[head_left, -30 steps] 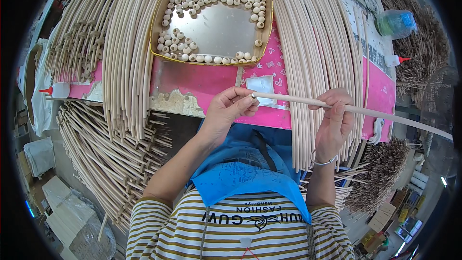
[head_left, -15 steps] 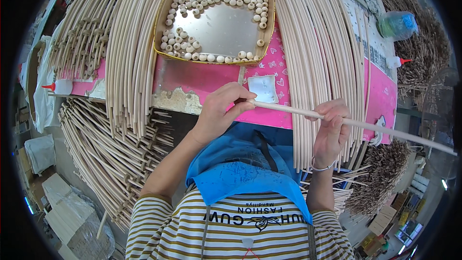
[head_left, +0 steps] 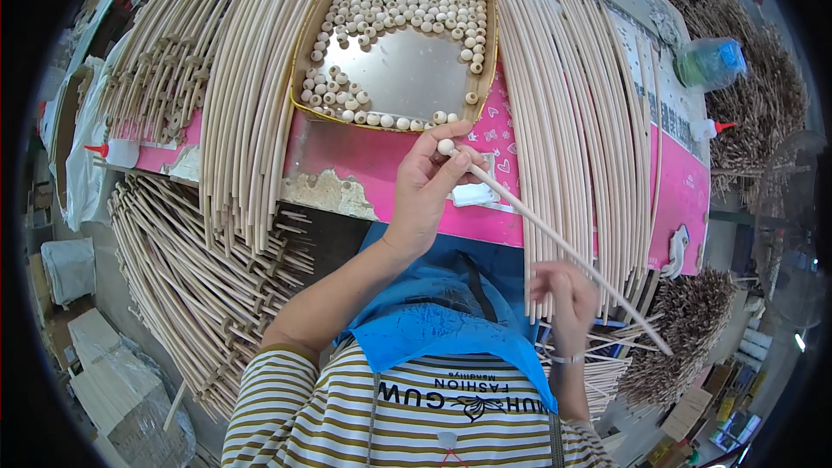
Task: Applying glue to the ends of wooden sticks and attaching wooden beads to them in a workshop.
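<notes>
Wooden rod (head_left: 563,245), gripped by the left hand (head_left: 427,189), overhangs the table edge (head_left: 477,230), right hand (head_left: 565,299) free, half-curled.

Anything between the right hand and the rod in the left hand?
Nothing visible. The right hand, blurred, sits just below the wooden rod in the picture; the row of rods lies behind, not between. The left hand holds the wooden rod near the round bead. Depth gap: can't tell.
</notes>
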The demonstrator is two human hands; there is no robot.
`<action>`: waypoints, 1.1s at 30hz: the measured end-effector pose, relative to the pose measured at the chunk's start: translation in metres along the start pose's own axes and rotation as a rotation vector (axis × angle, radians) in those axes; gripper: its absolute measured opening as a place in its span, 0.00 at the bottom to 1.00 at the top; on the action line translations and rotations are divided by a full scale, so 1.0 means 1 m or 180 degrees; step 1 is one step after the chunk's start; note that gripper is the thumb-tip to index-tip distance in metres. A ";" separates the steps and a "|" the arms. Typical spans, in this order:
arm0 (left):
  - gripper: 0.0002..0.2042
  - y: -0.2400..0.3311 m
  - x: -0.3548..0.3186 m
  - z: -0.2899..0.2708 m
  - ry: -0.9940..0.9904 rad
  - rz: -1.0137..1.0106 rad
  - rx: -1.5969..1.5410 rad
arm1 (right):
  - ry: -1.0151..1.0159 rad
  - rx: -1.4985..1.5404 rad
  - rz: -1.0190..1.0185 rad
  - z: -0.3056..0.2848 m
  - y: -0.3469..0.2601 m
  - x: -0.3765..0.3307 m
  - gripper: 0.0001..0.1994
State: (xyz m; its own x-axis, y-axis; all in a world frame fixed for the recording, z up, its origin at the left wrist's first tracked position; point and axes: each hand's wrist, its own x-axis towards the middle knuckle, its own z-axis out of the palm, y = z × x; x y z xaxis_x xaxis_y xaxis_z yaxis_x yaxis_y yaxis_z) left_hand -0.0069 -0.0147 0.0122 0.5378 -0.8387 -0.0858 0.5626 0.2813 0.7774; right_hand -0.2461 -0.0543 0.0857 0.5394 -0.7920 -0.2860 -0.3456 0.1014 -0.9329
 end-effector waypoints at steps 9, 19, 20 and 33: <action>0.16 0.026 0.022 -0.027 0.0049 0.0012 0.0391 | 0.1173 -0.2136 -0.0748 -0.086 0.090 -0.060 0.14; 0.23 0.027 0.040 0.030 -0.1235 0.0065 0.1070 | 0.1054 -0.1042 -0.0342 -0.084 0.124 -0.112 0.08; 0.24 0.015 0.032 0.056 -0.1418 0.0012 0.1163 | 0.1461 -0.0952 -0.0147 -0.091 0.132 -0.127 0.08; 0.20 -0.040 -0.012 0.056 -0.1725 -0.1140 0.1633 | 0.5137 -0.1042 0.2548 -0.208 0.461 -0.353 0.24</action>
State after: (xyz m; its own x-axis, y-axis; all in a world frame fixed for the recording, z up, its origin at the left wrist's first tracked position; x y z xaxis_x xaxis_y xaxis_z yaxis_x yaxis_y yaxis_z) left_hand -0.0713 -0.0423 0.0167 -0.0708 -0.9825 -0.1721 0.2152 -0.1835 0.9592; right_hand -0.7555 0.1463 -0.1978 -0.9241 -0.3772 0.0608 -0.3440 0.7521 -0.5621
